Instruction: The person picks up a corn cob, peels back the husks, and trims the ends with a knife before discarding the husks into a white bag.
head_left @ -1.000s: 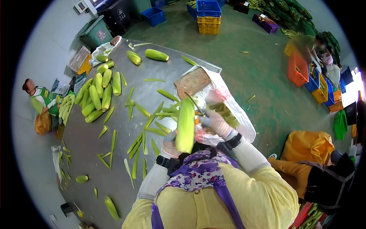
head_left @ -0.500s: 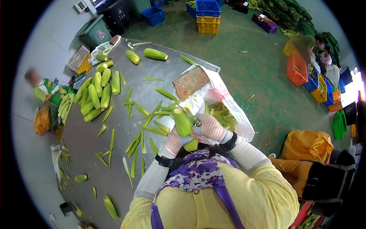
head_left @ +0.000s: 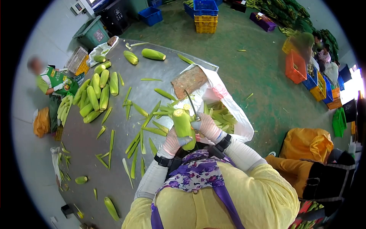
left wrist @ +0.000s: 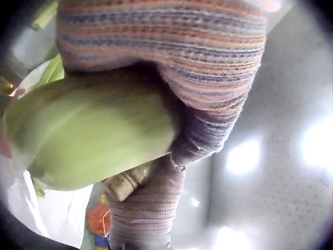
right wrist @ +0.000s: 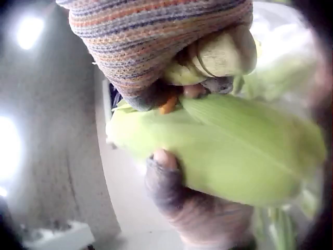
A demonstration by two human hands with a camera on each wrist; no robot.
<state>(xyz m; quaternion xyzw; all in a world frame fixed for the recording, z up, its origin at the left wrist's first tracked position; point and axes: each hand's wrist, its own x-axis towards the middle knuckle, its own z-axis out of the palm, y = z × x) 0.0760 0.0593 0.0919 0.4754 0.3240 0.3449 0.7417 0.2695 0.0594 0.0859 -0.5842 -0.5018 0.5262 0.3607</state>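
Note:
My left hand (head_left: pixel 170 143), in a striped knit glove, grips a green ear of corn (head_left: pixel 182 124) in its husk, its thumb across the husk. The ear's far end shows a pale cut face. Just beyond that end is a small pale round piece (head_left: pixel 187 107). My right hand (head_left: pixel 207 126), gloved alike, holds a knife with a thin curved blade (head_left: pixel 189 102) beside the ear. In the right wrist view the knife's pale, ringed handle (right wrist: pixel 223 54) sticks out of the fist, and the fingers lie against the husk (right wrist: pixel 234 151).
Husk strips (head_left: pixel 133 143) lie scattered over the metal table (head_left: pixel 89 149). A pile of corn ears (head_left: pixel 95 91) is at the left. A brick-like block (head_left: pixel 188 81) sits by a white sack (head_left: pixel 221 82) holding husks. Another person (head_left: pixel 57 82) stands beyond the table's left side.
The ear was lifted and upright, then came down nearer the table, its far end now showing a pale cut face. The right hand passed close over it; the blade now points away beside it.

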